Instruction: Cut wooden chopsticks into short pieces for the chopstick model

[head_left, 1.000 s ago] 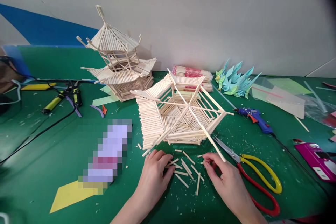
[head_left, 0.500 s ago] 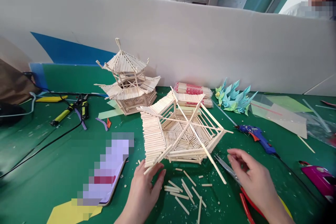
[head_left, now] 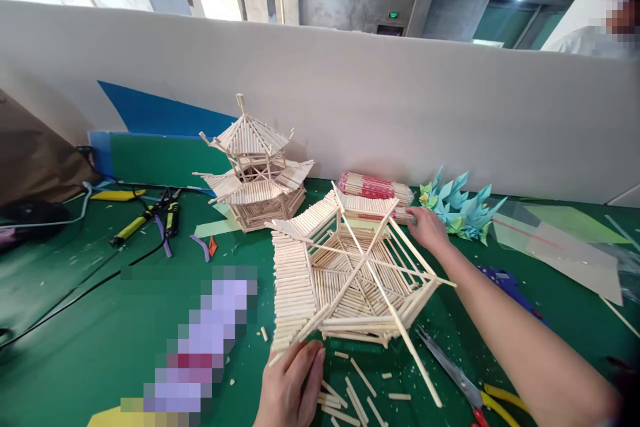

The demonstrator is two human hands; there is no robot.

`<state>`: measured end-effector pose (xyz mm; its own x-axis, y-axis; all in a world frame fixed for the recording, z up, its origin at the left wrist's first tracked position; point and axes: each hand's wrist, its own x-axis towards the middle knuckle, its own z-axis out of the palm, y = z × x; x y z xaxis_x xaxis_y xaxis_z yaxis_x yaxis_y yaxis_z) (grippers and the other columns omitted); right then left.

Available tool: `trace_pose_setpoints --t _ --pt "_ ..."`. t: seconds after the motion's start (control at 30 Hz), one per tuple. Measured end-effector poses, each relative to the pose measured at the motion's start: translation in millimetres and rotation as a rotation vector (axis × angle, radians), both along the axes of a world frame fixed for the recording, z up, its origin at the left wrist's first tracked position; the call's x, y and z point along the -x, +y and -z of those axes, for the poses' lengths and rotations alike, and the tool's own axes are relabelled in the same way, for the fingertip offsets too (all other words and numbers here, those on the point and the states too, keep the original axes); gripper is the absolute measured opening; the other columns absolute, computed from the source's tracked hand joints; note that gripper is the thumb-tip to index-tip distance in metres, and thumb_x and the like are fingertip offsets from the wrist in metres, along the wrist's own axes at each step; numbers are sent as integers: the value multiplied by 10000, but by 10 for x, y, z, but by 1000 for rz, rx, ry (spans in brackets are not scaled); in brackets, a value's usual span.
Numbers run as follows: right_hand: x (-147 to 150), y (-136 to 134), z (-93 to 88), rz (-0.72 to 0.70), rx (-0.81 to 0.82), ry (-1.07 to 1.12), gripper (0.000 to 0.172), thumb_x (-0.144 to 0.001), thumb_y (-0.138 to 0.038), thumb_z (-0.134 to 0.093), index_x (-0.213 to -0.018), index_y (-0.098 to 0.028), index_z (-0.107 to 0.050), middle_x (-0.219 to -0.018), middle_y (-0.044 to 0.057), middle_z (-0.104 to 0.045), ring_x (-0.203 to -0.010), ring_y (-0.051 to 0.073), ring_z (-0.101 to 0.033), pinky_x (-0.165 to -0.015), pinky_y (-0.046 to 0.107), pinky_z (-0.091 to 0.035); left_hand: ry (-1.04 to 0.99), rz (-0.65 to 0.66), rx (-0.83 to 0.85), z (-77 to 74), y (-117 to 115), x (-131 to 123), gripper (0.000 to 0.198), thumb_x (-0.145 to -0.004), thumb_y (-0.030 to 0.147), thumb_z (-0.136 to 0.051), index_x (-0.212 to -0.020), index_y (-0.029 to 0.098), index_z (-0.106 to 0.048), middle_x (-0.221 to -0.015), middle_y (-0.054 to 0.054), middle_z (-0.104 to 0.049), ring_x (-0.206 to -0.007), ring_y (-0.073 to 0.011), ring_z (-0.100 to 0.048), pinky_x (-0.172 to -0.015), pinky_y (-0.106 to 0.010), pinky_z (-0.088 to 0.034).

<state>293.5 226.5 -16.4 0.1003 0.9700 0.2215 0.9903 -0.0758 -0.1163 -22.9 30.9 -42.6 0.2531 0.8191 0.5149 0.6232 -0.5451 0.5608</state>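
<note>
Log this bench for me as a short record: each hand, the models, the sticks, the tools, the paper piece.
Left hand: at the near left corner of the unfinished frame; grip unclear
Right hand: reached out to the right end of the stick bundles; grip unclear
Unfinished frame: stick-built, roof partly covered
Tiered model: upright, behind the frame
Cut sticks: scattered before the frame
Tools: scissors, glue gun partly hidden, pliers
Folded paper piece: teal
</note>
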Motion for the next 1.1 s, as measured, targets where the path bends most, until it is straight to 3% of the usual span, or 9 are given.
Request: trace_pose_setpoints --t 0.17,0.47,0.67,0.87,1.1 --pt "-4 184 97 18 48 -125 267 -850 -270 -495 -1099 -175 -510 -1124 66 -539 -922 190 -564 -765 393 -475 -20 -23 34 87 37 23 216 -740 89 -530 -900 212 -607 -801 -79 -688 -721 -216 -659 -636 -281 -527" --pt "-111 135 153 -21 70 -192 258 -851 -273 -492 -1088 -175 -516 -1121 65 -541 -926 190 -561 -771 394 -471 -6 -42 87 128 20 30 225 -738 95 -532 -923 204 -597 -864 -101 -686 -754 -229 -658 -677 -312 -529" --pt "-216 297 229 -8 93 -118 285 -848 -272 -499 -1112 -167 -498 -1110 67 -545 -907 190 -571 -749 389 -482 9 -36 83 77 27 5 201 -747 79 -518 -906 175 -594 -847 -107 -685 -791 -232 -654 -739 -320 -516" --pt "-411 324 169 -90 113 -38 245 -852 -274 -491 -1074 -177 -525 -1090 59 -558 -890 178 -574 -747 373 -482 6 -47 47 77 41 -11 209 -751 82 -515 -929 165 -588 -867 -111 -686 -754 -220 -662 -747 -321 -516" --pt "-508 385 51 -140 -71 196 239 -851 -271 -492 -1068 -181 -531 -1122 63 -544 -931 188 -558 -782 393 -466 8 -53 -20 102 67 -24 184 -770 87 -505 -927 149 -580 -891 -110 -685 -736 -204 -663 -758 -330 -515"
